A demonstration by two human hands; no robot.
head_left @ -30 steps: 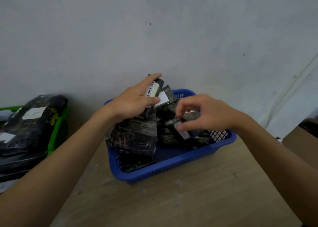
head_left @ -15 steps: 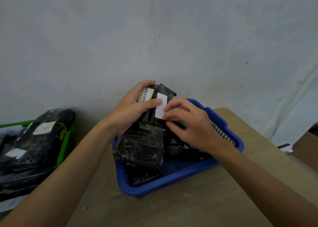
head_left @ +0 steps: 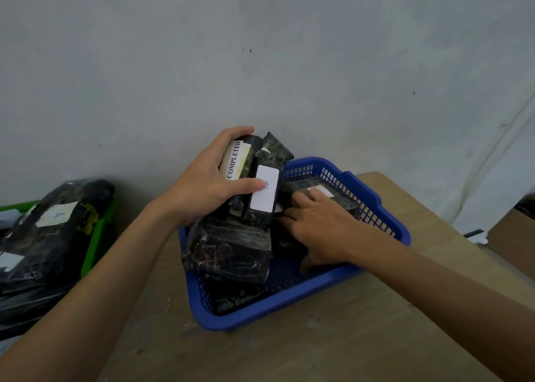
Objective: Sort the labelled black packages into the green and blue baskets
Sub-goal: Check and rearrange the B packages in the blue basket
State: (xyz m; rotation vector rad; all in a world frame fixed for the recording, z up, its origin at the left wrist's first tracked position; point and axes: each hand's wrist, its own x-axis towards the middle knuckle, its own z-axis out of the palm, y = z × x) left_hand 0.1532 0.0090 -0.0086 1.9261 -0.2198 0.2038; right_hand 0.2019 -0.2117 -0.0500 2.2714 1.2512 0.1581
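Observation:
A blue basket [head_left: 373,202] stands on the wooden table against the wall, with several black packages in it. My left hand [head_left: 202,190] grips upright black packages [head_left: 260,161] above the basket's back left; one bears a yellow "COMPLETED" label, another a white label. My right hand [head_left: 321,231] reaches down into the basket, fingers spread on a flat black package [head_left: 304,186] with a white label. Another black package [head_left: 228,254] leans over the basket's left side. At the left a green basket [head_left: 97,242] holds labelled black packages [head_left: 49,231].
A grey wall rises right behind the baskets. The table's right edge runs diagonally at the far right, with a brown cardboard box [head_left: 512,236] beyond it. Bare wooden tabletop [head_left: 289,352] lies in front of the blue basket.
My right hand left the white-labelled package held by my left hand and dropped into the basket onto a flat package. My left hand kept its grip and rose slightly.

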